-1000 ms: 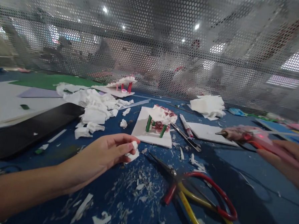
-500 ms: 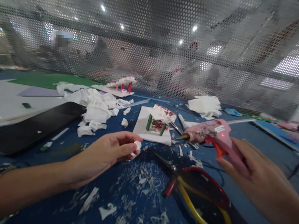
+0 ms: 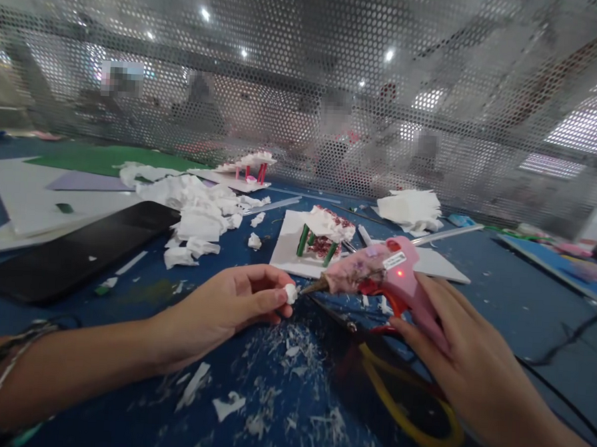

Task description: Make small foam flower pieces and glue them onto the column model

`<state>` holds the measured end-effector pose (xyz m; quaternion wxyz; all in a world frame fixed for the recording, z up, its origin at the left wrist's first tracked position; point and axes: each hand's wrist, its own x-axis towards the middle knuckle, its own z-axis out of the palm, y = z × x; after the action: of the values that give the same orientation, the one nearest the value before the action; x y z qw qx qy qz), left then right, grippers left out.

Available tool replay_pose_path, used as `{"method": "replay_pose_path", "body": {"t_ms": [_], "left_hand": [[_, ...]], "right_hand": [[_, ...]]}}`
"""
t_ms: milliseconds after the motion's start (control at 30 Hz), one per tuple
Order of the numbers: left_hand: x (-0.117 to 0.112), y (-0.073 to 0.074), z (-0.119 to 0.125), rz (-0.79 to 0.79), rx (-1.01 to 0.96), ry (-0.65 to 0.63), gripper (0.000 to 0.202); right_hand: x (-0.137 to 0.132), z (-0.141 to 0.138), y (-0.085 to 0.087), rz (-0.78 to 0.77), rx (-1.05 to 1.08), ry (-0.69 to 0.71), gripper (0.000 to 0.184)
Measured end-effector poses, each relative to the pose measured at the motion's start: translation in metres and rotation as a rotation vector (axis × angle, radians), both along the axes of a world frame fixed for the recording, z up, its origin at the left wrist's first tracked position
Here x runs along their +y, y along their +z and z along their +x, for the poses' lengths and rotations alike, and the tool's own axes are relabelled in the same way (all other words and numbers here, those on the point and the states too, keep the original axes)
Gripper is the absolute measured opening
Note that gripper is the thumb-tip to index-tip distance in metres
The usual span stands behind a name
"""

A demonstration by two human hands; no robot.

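My left hand (image 3: 224,306) pinches a small white foam piece (image 3: 290,293) between thumb and fingertips, low over the blue table (image 3: 499,307). My right hand (image 3: 452,351) grips a pink hot glue gun (image 3: 376,274) with its red light on. The gun's nozzle points left and nearly touches the foam piece. Just behind them a small white foam model (image 3: 322,235) with green legs stands on a white base.
Scissors with red and yellow handles (image 3: 399,395) lie under my right hand. White foam scraps litter the table. A black tablet (image 3: 77,248) lies at left beside a heap of white scraps (image 3: 194,208). A second small model (image 3: 246,167) stands before the perforated metal screen (image 3: 306,84).
My right hand has carried the glue gun from the far right leftward until its nozzle reached the foam piece. My left hand has stayed nearly still, holding the piece.
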<state>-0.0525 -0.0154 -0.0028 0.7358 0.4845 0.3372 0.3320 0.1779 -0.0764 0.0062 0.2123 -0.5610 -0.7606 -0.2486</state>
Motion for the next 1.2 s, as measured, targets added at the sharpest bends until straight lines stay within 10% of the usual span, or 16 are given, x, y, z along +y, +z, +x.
{"method": "replay_pose_path", "body": {"t_ms": [1200], "left_hand": [[-0.0014, 0.0003, 0.0000, -0.039, -0.006, 0.011, 0.005]], "right_hand": [[0.0000, -0.0027, -0.0003, -0.012, -0.019, 0.022, 0.042]]}}
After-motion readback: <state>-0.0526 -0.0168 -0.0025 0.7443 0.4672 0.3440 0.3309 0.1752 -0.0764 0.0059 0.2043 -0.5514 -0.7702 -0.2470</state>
